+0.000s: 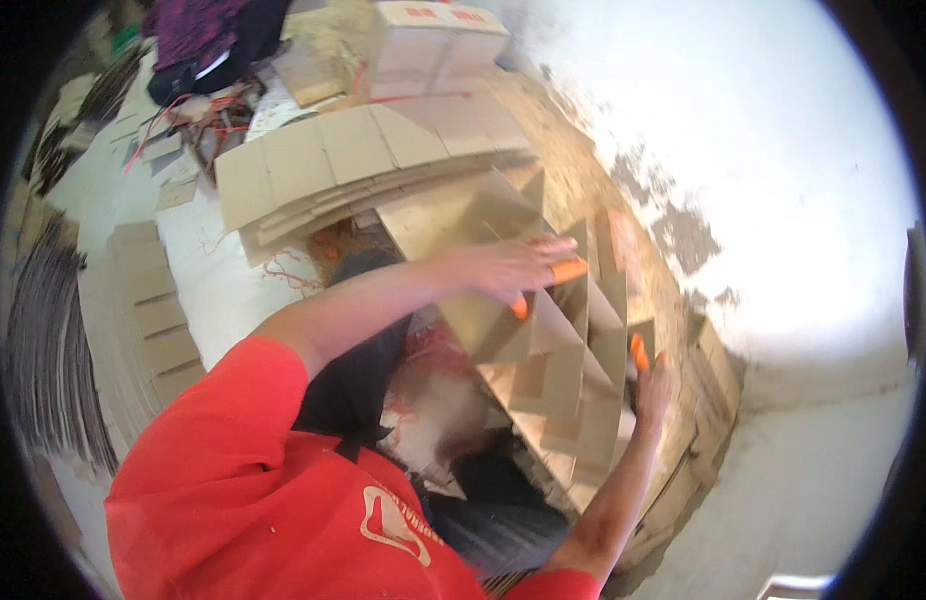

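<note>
A cardboard divider grid [553,325] stands on the table [571,160], its length running upper left to lower right. The left hand [513,268], nearer, reaches over its cells; the right hand [655,385] is at its right side. Blur leaves unclear whether either grip pinches it.

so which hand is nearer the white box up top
Left: left hand is below the white box in view, at cardboard dividers; right hand is farther down and right.
</note>
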The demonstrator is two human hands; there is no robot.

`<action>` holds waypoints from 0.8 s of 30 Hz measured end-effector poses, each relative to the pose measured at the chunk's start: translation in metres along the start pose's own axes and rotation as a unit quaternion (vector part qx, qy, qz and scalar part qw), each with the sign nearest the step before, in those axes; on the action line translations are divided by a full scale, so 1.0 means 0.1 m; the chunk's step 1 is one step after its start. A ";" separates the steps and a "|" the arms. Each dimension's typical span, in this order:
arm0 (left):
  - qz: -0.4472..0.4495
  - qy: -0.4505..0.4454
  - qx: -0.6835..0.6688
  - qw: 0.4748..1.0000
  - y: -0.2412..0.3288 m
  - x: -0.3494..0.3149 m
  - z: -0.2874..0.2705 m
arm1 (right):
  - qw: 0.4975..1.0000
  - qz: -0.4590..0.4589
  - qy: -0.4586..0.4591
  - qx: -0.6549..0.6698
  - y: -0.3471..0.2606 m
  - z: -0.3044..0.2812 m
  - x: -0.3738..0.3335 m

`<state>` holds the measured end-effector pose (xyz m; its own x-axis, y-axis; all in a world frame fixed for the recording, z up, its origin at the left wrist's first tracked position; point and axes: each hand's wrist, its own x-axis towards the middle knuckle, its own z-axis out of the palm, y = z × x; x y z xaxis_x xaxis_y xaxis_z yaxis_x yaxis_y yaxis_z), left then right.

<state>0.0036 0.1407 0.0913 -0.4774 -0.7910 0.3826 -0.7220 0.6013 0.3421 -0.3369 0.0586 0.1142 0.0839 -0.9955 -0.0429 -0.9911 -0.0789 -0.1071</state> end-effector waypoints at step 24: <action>0.047 0.159 0.225 0.960 0.19 -0.34 -0.48 | 0.851 -0.221 0.472 -0.060 -0.70 -0.28 -1.43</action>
<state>0.0302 0.1847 0.1255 -0.4250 -0.6181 0.6613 -0.8612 0.5012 -0.0849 -0.2827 0.2045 0.1554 0.3874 -0.4599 0.7990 -0.8925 -0.4044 0.1999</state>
